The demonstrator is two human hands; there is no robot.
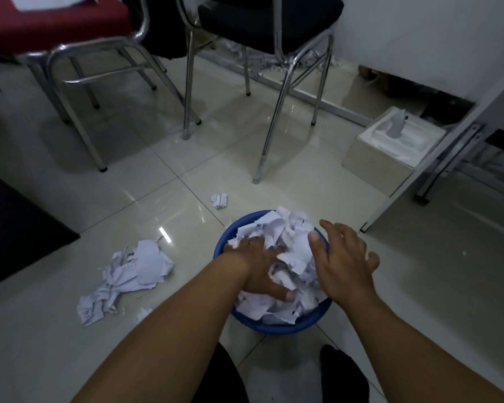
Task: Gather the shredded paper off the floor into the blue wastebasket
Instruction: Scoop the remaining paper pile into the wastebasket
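The blue wastebasket stands on the tiled floor just in front of me, heaped with white torn paper. My left hand lies flat on the paper inside it, fingers spread, pressing down. My right hand rests on the basket's right rim and the paper there, fingers apart. A loose pile of shredded paper lies on the floor to the left of the basket. A small scrap lies just beyond the basket. More shreds sit far back under the black chair.
A red-seated chrome chair and a black-seated chrome chair stand ahead. A white foam-lined box sits at the right by a white table leg. A dark mat lies at the left.
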